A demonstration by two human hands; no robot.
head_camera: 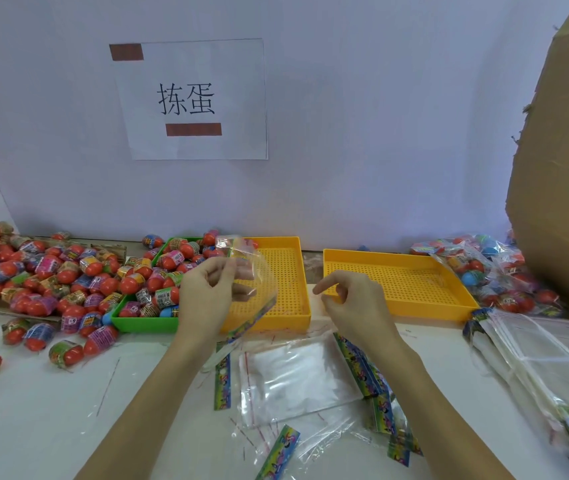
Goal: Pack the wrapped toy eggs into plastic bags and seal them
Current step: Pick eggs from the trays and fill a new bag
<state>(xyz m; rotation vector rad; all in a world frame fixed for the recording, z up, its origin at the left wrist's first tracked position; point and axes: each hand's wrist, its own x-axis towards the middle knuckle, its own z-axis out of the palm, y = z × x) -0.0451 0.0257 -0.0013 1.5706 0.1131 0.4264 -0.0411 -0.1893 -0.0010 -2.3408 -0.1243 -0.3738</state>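
Observation:
My left hand (207,292) grips a clear plastic bag (253,271) with a colourful printed header, raised over the left yellow tray (290,317). My right hand (352,303) hovers just right of it with loosely curled fingers; I see nothing between them. Wrapped toy eggs (68,271), mostly red with printed sleeves, lie heaped on the table at the left and fill a green tray (137,323). More empty bags (297,379) lie flat on the table below my hands.
A second yellow perforated tray (397,285) sits to the right. Filled bags of eggs (490,271) pile up behind it. A stack of empty bags (546,362) lies at the right edge, under a cardboard box (567,168). Thin red strips litter the table.

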